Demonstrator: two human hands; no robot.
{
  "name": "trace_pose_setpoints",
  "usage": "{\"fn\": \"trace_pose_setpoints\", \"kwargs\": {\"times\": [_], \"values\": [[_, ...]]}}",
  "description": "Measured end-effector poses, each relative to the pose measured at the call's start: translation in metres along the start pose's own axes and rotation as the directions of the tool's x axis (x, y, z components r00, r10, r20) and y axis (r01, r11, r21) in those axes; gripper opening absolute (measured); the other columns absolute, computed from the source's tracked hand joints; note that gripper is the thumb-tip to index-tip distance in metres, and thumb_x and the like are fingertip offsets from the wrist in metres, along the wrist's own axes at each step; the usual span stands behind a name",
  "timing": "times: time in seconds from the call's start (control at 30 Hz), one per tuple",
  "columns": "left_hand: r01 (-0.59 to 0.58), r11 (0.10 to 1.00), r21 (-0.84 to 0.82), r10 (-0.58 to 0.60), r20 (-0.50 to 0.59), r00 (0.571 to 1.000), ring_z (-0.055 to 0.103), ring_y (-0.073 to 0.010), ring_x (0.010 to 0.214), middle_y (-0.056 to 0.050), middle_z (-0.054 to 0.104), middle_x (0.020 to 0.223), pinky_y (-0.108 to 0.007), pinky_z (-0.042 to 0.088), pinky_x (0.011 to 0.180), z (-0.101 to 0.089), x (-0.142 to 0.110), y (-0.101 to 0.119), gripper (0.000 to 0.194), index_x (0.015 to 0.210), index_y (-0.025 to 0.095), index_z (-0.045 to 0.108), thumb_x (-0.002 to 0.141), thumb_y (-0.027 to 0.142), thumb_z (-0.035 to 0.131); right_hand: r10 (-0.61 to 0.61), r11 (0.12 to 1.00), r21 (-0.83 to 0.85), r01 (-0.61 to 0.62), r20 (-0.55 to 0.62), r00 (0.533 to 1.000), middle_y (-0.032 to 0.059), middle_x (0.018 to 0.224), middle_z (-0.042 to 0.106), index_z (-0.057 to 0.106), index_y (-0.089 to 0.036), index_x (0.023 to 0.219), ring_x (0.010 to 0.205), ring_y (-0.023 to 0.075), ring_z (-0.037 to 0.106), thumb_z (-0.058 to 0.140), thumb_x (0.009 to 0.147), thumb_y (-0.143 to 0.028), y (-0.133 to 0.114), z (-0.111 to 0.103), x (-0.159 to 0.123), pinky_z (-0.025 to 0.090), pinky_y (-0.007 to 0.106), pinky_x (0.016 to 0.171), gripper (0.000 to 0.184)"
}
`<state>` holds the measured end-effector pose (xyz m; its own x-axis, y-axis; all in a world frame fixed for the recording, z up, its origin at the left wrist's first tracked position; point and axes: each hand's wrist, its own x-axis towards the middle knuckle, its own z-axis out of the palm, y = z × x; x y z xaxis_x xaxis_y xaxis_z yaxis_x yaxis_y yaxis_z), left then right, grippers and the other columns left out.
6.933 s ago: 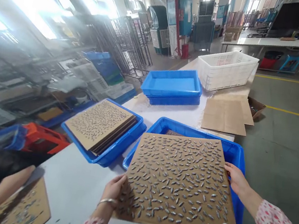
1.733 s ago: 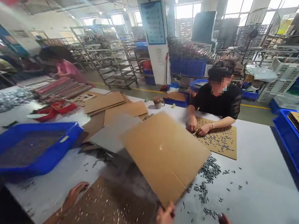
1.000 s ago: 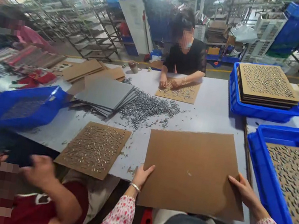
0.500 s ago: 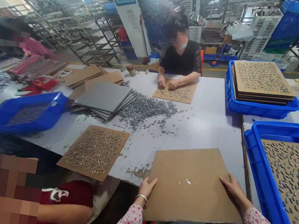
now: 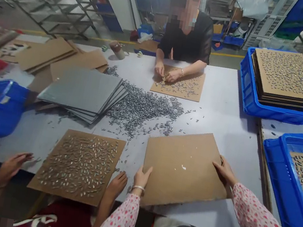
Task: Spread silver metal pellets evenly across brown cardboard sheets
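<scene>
A bare brown cardboard sheet with a few white specks is held between my two hands, low over the front of the white table. My left hand grips its left edge, thumb on top and fingers mostly hidden underneath. At the right edge, my right hand holds it the same way, thumb on the upper face. Beyond the sheet lies a heap of small grey metal pieces. To the left, a cardboard sheet covered with such pieces lies at the table edge between a co-worker's two hands.
Grey boards are stacked at the left. A co-worker across the table handles pieces on a cardboard sheet. At the right stand a blue tray with stacked filled sheets and another blue tray. A mug stands far back.
My hands have moved the cardboard sheet forward and slightly left, further over the table. My view has turned and come closer to the table. The left co-worker's hands now show beside their sheet.
</scene>
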<state>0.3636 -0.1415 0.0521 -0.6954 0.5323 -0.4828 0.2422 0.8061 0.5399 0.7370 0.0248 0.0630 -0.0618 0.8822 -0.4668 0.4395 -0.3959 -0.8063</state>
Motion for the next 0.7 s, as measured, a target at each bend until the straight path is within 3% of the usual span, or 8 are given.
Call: {"fn": "trace_pose_setpoints", "kwargs": {"times": [0.07,0.17,0.3,0.4,0.5,0.7], "values": [[0.006,0.999,0.038,-0.007,0.006,1.0,0.056,-0.0286,0.117,-0.015,0.066,0.114,-0.036,0.043,0.097,0.01,-0.015,-0.017,0.052,0.118,0.014,0.059,0.076,0.043,0.063,0.007,0.996,-0.085,-0.008,-0.017,1.0,0.0086,0.111,0.067,0.055,-0.021,0.122,0.103,0.0249,0.061,0.064,0.071,-0.036,0.02,-0.001,-0.015,0.047,0.037,0.093,0.054],[-0.041,0.969,0.244,0.062,-0.078,0.995,0.051,-0.0311,0.12,-0.019,0.058,0.122,-0.04,0.039,0.1,0.031,-0.032,-0.043,0.054,0.124,0.011,0.055,0.08,0.043,0.056,-0.014,0.939,-0.343,-0.019,-0.092,0.996,0.0131,0.114,0.063,0.055,-0.019,0.122,0.107,0.0293,0.057,0.061,0.072,-0.038,0.051,0.002,-0.031,0.043,0.041,0.097,0.054],[-0.036,0.946,0.321,0.11,-0.218,0.97,0.046,-0.0346,0.123,-0.022,0.05,0.127,-0.047,0.037,0.1,0.049,-0.015,-0.062,0.061,0.13,0.011,0.047,0.079,0.043,0.057,-0.134,0.767,-0.641,-0.04,-0.221,0.966,0.0208,0.117,0.055,0.053,-0.012,0.123,0.11,0.036,0.051,0.058,0.072,-0.04,0.069,0.016,-0.025,0.041,0.049,0.095,0.058],[-0.101,0.96,0.259,0.185,-0.323,0.928,0.041,-0.034,0.127,-0.022,0.045,0.133,-0.048,0.034,0.102,0.042,0.035,-0.06,0.064,0.134,0.014,0.041,0.08,0.045,0.056,-0.321,0.723,-0.682,0.112,-0.188,0.928,0.0204,0.119,0.053,0.052,-0.013,0.122,0.113,0.0358,0.048,0.051,0.077,-0.045,0.063,0.03,0.006,0.04,0.051,0.093,0.055],[-0.163,0.965,0.204,0.237,-0.424,0.874,0.035,-0.0349,0.132,-0.023,0.039,0.139,-0.05,0.031,0.105,0.021,0.102,-0.044,0.065,0.136,0.015,0.039,0.08,0.045,0.055,-0.47,0.72,-0.637,0.277,-0.153,0.869,0.0193,0.121,0.053,0.052,-0.015,0.12,0.113,0.0333,0.048,0.044,0.083,-0.052,0.043,0.049,0.06,0.039,0.05,0.095,0.054],[-0.167,0.977,0.133,0.214,-0.565,0.797,0.032,-0.0351,0.134,-0.024,0.037,0.14,-0.051,0.028,0.107,-0.016,0.222,0.006,0.062,0.134,0.012,0.04,0.083,0.046,0.053,-0.484,0.77,-0.562,0.302,-0.208,0.85,0.019,0.132,0.046,0.052,-0.014,0.126,0.125,0.0309,0.039,0.034,0.087,-0.056,-0.007,0.104,0.197,0.031,0.051,0.104,0.06]]}}
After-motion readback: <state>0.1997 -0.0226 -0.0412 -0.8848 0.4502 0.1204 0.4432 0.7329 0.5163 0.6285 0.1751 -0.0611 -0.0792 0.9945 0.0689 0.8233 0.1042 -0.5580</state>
